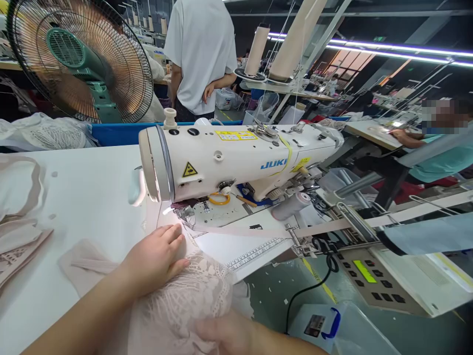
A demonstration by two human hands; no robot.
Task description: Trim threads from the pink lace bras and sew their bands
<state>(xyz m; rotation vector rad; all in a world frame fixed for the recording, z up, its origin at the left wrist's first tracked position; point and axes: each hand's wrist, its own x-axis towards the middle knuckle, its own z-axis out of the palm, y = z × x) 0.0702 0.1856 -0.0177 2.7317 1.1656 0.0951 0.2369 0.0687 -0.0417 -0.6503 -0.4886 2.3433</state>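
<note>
My left hand [157,259] lies flat, fingers stretched, on a pale pink lace fabric piece [185,301] on the white sewing table [88,197], with its fingertips close to the needle area [181,209] of the white JUKI sewing machine [236,158]. At the bottom edge, my right hand [229,335] grips the near end of the same lace, fingers closed into the cloth. A pink elastic tape [258,230] runs from a metal guide at the right toward the presser foot.
Stacked pink fabric pieces [18,222] lie at the table's left. A fan [81,59] stands behind. The machine's control panel [369,278] sits at right. A person in a white shirt [201,54] stands behind the machine; another person [439,148] sits at far right.
</note>
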